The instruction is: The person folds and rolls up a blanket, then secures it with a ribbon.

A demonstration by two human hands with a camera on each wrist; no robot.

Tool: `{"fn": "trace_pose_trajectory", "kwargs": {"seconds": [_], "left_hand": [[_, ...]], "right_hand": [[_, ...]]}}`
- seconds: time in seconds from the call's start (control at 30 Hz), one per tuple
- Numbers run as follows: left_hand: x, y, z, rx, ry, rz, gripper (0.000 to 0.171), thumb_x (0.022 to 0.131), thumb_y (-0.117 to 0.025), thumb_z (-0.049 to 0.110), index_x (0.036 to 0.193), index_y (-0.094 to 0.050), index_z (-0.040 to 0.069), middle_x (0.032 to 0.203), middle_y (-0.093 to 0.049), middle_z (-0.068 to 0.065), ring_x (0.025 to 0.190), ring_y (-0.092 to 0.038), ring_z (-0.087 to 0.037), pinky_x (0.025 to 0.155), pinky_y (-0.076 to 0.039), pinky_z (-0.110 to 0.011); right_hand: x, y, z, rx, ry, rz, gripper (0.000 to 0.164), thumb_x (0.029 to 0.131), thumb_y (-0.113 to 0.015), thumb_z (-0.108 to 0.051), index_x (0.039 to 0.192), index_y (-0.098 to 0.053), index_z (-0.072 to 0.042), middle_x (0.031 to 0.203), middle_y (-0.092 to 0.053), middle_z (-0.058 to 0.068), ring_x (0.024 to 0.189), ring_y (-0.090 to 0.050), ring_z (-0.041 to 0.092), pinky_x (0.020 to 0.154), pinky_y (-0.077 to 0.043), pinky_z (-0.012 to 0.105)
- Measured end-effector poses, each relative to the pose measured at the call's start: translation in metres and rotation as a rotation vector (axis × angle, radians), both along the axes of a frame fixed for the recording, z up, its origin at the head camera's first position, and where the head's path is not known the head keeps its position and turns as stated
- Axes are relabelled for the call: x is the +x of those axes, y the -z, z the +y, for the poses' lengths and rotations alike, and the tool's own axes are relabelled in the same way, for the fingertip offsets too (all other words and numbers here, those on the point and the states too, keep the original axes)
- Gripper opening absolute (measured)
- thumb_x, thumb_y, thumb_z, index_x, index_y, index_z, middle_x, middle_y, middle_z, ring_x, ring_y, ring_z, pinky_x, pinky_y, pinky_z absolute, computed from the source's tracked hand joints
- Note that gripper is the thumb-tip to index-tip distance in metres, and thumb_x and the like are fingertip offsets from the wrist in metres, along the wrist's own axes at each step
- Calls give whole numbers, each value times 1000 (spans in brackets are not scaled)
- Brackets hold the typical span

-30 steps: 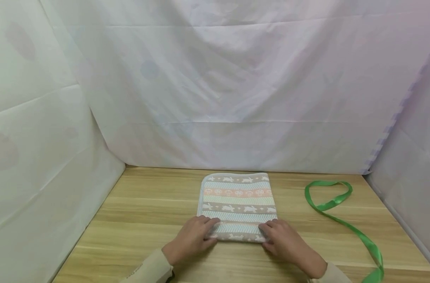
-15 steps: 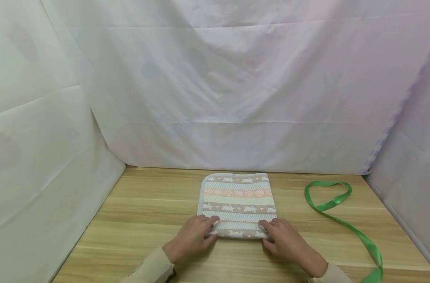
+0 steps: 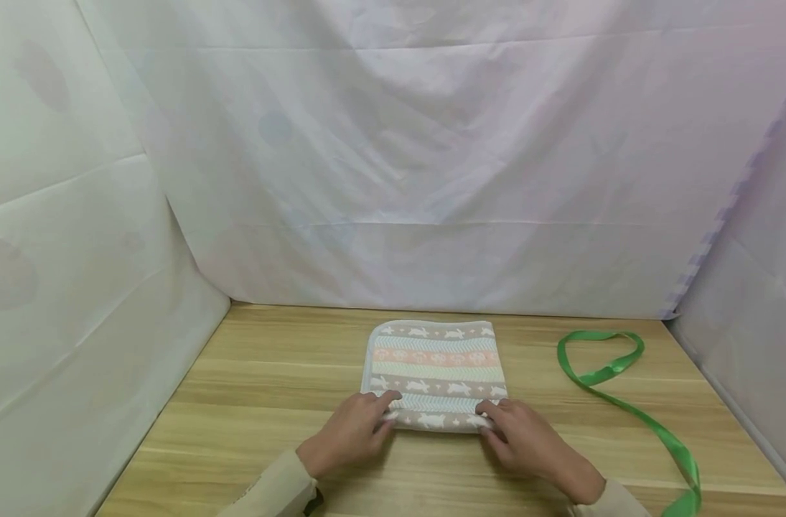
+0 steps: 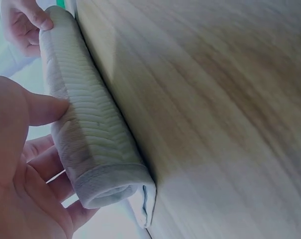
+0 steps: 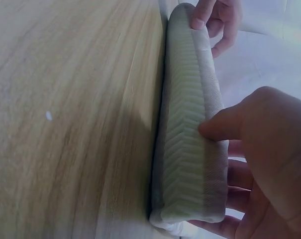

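Observation:
A folded towel with rabbit and zigzag stripes and pale piping lies on the table, its near edge curled into a roll. My left hand grips the roll's left end, and my right hand grips its right end. Seen from the left wrist, the thumb presses the near side of the rolled towel while the fingers reach over its far side; the open spiral end shows. From the right wrist, the other thumb lies likewise on the towel, fingers beyond it and partly hidden.
A long green ribbon lies loosely looped on the table to the right. The wooden tabletop is bounded by a white cloth backdrop behind and by cloth walls at both sides.
The towel's near edge has rolled a little away from me, so the flat part is shorter and its far edge sits slightly nearer. Both hands keep nearly the same place; the ribbon is unmoved.

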State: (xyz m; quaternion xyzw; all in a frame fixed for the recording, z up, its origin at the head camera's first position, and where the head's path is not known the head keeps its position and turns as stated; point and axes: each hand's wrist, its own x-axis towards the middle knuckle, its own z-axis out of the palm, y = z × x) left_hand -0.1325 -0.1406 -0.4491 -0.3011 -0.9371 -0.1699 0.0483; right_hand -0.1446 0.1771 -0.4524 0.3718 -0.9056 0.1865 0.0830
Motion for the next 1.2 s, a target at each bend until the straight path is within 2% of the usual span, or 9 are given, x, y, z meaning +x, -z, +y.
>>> {"fn": "trace_pose_trajectory", "kwargs": {"seconds": [0.17, 0.27, 0.53, 0.63, 0.7, 0.8, 0.9, 1.07, 1.2], "left_hand": [[-2, -1, 0, 15, 9, -66, 41, 95, -64, 20, 133, -56, 8, 82, -65, 1, 71, -55, -5, 73, -53, -30], [-3, -1, -1, 48, 29, -91, 40, 96, -64, 18, 133, -55, 8, 76, -63, 3, 65, -51, -2, 67, -50, -26], [-8, 4, -2, 121, 59, -191, 36, 100, -59, 17, 134, -53, 8, 59, -42, 14, 51, -35, 2, 54, -39, -18], [-12, 9, -4, 141, 19, -238, 37, 101, -58, 21, 135, -52, 10, 59, -42, 12, 51, -35, 1, 53, -38, -19], [-14, 12, -5, 170, -30, -255, 40, 100, -60, 25, 136, -52, 11, 65, -52, 10, 56, -42, 1, 55, -42, -21], [-18, 16, -5, 219, -110, -251, 43, 97, -65, 29, 133, -53, 10, 80, -66, 3, 65, -53, -2, 61, -48, -24], [-22, 18, -4, 257, -169, -249, 44, 94, -69, 29, 130, -54, 8, 89, -70, -1, 72, -59, -4, 65, -50, -25], [-26, 17, -2, 273, -235, -307, 48, 91, -72, 30, 130, -55, 8, 86, -68, -2, 69, -58, -8, 62, -48, -27], [-27, 17, -1, 263, -262, -316, 49, 89, -74, 32, 129, -56, 10, 92, -71, -7, 78, -65, -16, 66, -52, -33]], "right_hand": [[-1, 0, 2, -41, -22, -57, 19, 88, -72, -12, 105, -63, -15, 80, -61, -11, 72, -51, -2, 61, -48, 28], [-2, 0, 4, -81, -54, -71, 19, 89, -71, -10, 105, -62, -15, 75, -58, -14, 67, -46, -4, 58, -44, 24], [-6, 1, 8, -181, -111, -220, 20, 93, -67, -9, 110, -58, -15, 63, -30, -22, 56, -24, -9, 47, -30, 14], [-8, 2, 8, -184, -79, -257, 17, 94, -67, -12, 109, -58, -16, 64, -32, -21, 56, -26, -8, 48, -31, 15], [-10, 3, 7, -174, -33, -282, 16, 94, -68, -15, 107, -59, -16, 63, -38, -19, 56, -30, -6, 48, -33, 17], [-15, 6, 7, -148, 62, -311, 17, 93, -70, -21, 105, -59, -16, 72, -58, -12, 62, -47, -1, 54, -41, 20], [-21, 8, 6, -128, 140, -353, 20, 92, -71, -24, 104, -58, -16, 86, -70, -1, 74, -62, 8, 61, -49, 25], [-26, 10, 6, -131, 164, -415, 19, 91, -72, -24, 102, -59, -17, 93, -74, 5, 83, -68, 17, 66, -52, 27], [-27, 10, 5, -123, 188, -436, 16, 91, -72, -25, 99, -61, -18, 96, -73, 4, 87, -67, 18, 68, -52, 28]]}}
